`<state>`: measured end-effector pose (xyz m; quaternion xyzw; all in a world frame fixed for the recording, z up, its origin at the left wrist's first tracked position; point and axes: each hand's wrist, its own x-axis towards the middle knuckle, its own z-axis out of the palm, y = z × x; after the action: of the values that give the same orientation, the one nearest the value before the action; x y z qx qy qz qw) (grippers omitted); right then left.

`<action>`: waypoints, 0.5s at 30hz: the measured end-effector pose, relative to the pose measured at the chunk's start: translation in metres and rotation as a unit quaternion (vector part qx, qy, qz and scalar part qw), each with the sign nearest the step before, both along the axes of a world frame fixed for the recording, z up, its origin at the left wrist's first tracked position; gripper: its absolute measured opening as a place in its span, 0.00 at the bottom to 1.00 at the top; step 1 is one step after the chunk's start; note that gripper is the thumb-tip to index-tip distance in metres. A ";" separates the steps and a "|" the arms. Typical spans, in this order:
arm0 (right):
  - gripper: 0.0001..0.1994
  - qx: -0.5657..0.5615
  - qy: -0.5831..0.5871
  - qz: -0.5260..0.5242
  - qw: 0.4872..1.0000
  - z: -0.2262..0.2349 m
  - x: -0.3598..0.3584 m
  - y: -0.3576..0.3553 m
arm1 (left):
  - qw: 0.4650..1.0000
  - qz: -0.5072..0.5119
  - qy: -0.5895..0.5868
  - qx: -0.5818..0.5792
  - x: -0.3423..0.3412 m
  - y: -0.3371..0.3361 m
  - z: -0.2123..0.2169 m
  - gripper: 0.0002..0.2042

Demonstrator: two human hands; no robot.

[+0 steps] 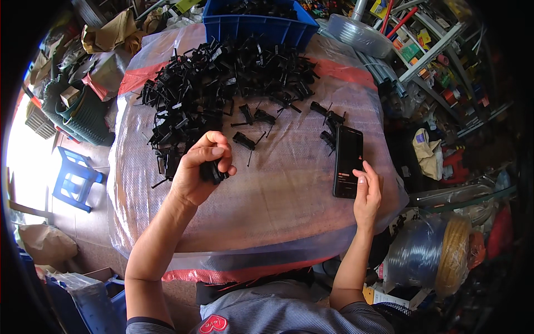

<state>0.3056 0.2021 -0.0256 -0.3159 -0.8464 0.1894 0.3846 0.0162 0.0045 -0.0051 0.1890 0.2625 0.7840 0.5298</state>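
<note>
My left hand (199,170) is raised over the left part of the covered table, its fingers curled. A small black plastic clip-like part (212,171) shows under the fingers; most of it is hidden by the hand. My right hand (368,195) is at the lower right edge of a black smartphone (349,153) with a lit screen. Its fingers are bent and apart, with fingertips at the screen, and it grips nothing. A big heap of similar black parts (194,83) spreads beyond my left hand. Several loose ones, such as one black part (243,140), lie between the hands and the heap.
A blue crate (258,28) with more black parts stands at the far edge. Translucent woven sheeting (267,211) covers the table. A blue stool (78,179) is on the left, a wrapped coil (428,256) at the lower right, and a metal rack (434,53) at the upper right.
</note>
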 end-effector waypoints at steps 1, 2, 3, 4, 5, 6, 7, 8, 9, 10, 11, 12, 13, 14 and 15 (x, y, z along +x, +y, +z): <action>0.15 0.012 -0.002 -0.005 1.000 0.001 -0.001 0.002 | 1.000 0.000 0.000 0.000 0.000 0.000 0.000 0.05; 0.15 0.013 -0.001 -0.005 1.000 0.002 -0.002 0.003 | 1.000 0.005 0.002 -0.012 0.001 0.000 0.000 0.05; 0.15 0.033 -0.022 -0.007 0.999 0.005 -0.003 0.003 | 1.000 0.009 0.003 -0.025 0.001 0.000 0.000 0.05; 0.15 0.053 -0.043 -0.008 0.998 0.006 -0.003 0.004 | 1.000 0.009 0.004 -0.024 0.000 0.000 0.000 0.05; 0.15 0.053 -0.043 -0.008 0.998 0.005 -0.002 0.004 | 1.000 0.010 0.001 -0.026 0.000 0.000 -0.002 0.05; 0.15 0.039 -0.025 -0.010 0.999 0.003 -0.002 0.005 | 1.000 0.011 -0.002 -0.027 0.000 0.001 -0.003 0.05; 0.15 0.026 -0.007 -0.012 1.000 0.002 -0.001 0.005 | 1.000 0.011 -0.002 -0.027 0.000 0.001 -0.004 0.05; 0.15 0.025 -0.006 -0.012 1.000 0.001 -0.001 0.005 | 0.999 0.014 -0.004 -0.031 -0.001 0.002 -0.004 0.05; 0.15 0.022 0.000 -0.015 1.000 0.000 -0.001 0.005 | 0.999 0.017 -0.006 -0.036 -0.001 0.002 -0.004 0.05; 0.15 0.018 0.006 -0.017 1.000 0.000 -0.001 0.005 | 0.999 0.017 -0.006 -0.036 -0.001 0.002 -0.005 0.05; 0.15 0.018 0.006 -0.017 1.000 0.001 -0.001 0.005 | 0.999 0.020 -0.005 -0.042 -0.001 0.002 -0.006 0.05; 0.15 0.038 -0.012 -0.017 0.999 0.004 -0.002 0.005 | 0.999 0.022 -0.004 -0.048 -0.001 0.002 -0.006 0.05; 0.15 0.059 -0.030 -0.017 0.998 0.005 -0.004 0.005 | 0.999 0.022 -0.004 -0.049 -0.001 0.002 -0.005 0.05; 0.15 0.059 -0.029 -0.018 0.998 0.006 -0.004 0.005 | 0.998 0.024 -0.002 -0.052 -0.001 0.001 -0.005 0.05; 0.16 0.059 -0.027 -0.018 0.998 0.006 -0.005 0.005 | 0.998 0.027 0.000 -0.056 -0.001 0.001 -0.005 0.05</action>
<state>0.3009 0.2067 -0.0197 -0.3135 -0.8601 0.1239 0.3830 0.0154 0.0059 -0.0100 0.1522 0.3108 0.7820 0.5184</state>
